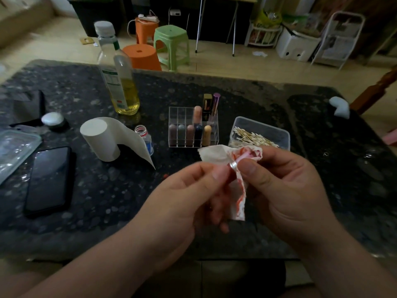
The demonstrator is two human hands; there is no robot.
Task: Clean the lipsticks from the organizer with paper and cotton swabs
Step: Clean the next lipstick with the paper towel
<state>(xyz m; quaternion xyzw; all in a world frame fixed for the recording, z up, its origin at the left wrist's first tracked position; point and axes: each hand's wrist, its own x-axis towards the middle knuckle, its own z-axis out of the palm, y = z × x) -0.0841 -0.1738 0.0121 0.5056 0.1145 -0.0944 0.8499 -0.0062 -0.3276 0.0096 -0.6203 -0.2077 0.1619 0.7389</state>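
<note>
gripping the lipstick (233, 164) with curled fingers, the left hand (189, 190) holds it above the worktop (107, 201); the right hand (283, 186) pinches red-stained paper (239, 196) around it, near the organizer (178, 117).

Dim indoor light; glare patches on the dark table (354, 168), brighter floor (257, 63) beyond, wide-angle bending at edges, soft blur throughout, corners darkened.

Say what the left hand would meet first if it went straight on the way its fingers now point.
Most likely the crumpled white paper with red stains, held by the right hand right beyond the left hand, around the pale pink lipstick that the left hand pinches. Depth is unclear.
</note>
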